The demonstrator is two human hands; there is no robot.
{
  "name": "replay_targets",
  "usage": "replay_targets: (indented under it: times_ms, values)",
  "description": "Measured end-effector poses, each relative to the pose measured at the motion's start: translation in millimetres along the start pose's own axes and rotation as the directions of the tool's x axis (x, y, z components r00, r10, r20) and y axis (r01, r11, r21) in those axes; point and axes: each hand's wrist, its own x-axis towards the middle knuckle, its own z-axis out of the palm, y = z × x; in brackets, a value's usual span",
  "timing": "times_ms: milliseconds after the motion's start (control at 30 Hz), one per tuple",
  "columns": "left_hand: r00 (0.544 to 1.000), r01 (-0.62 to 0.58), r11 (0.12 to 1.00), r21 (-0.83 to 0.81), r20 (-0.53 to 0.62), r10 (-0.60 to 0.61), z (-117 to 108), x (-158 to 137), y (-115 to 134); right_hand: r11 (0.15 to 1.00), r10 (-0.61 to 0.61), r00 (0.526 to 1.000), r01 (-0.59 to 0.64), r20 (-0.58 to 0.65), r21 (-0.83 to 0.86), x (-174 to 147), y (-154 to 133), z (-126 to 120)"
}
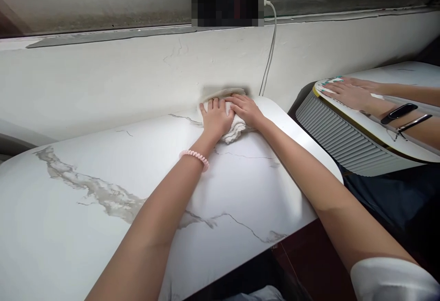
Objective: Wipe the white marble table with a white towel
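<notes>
- A white marble-patterned table with grey veining fills the lower left and centre of the frame, its far edge running against a white wall below a window sill.
- At the right of the frame, a second white table stands apart from the first; another person's hand lies flat on a cloth there, and that forearm wears a black wristband.
- Both of the person's arms reach from the bottom of the frame to the upper centre, where a folded white cloth lies on the table, right by the wall.
- The left hand rests palm down on the cloth, fingers extended and held close together, gripping nothing.
- The right hand lies flat on the cloth just beside the left, fingers likewise extended and close together.
- A pink coiled band circles the left wrist.
- A thin white cable hangs down the wall just right of the cloth.
</notes>
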Motion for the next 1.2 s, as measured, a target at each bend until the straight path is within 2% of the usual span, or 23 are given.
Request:
replay_targets:
  times_ms: [200, 267, 433, 600, 800, 900, 967, 1033, 1100, 1200]
  values:
    - [0.997, -0.063, 0.998, 0.030, 0.047, 0.062, -2, -1, 1, 0.979, 0.198, 0.980, -0.197, 0.025, -0.048, -16, -23, -7]
    - [0.994, -0.085, 0.996, 0.031, 0.067, 0.083, -4, -6, 4, 0.971, 0.226, 0.974, -0.223, 0.031, -0.080, -26, -28, -11]
    - [0.989, -0.115, 0.993, 0.031, 0.098, 0.111, -8, -29, 22, 0.977, 0.170, 0.985, -0.170, -0.008, -0.129, -58, -21, -14]
    - [0.985, -0.134, 0.991, 0.027, 0.110, 0.130, -12, -70, 50, 0.979, 0.141, 0.990, -0.143, -0.021, -0.146, -106, -17, -24]
    - [0.980, -0.188, 0.982, -0.024, 0.069, 0.189, -11, -125, 84, 0.991, 0.053, 0.997, -0.046, 0.059, -0.124, -172, -28, -58]
    - [0.968, -0.229, 0.973, -0.037, 0.096, 0.232, -13, -149, 103, 0.997, 0.037, 0.997, -0.031, 0.075, -0.074, -198, -30, -78]
    - [0.957, -0.269, 0.962, -0.052, 0.101, 0.273, -16, -162, 116, 0.998, 0.048, 0.997, -0.045, 0.064, -0.045, -209, -31, -88]
    - [0.947, -0.303, 0.951, -0.065, 0.094, 0.308, -17, -171, 128, 0.993, 0.113, 0.993, -0.111, 0.037, -0.051, -214, -31, -94]
    - [0.942, -0.315, 0.947, -0.070, 0.099, 0.320, -18, -175, 136, 0.983, 0.165, 0.986, -0.165, -0.013, -0.082, -215, -30, -93]
    - [0.939, -0.317, 0.945, -0.080, 0.113, 0.324, -16, -172, 141, 0.977, 0.159, 0.981, -0.173, -0.109, -0.127, -213, -27, -85]
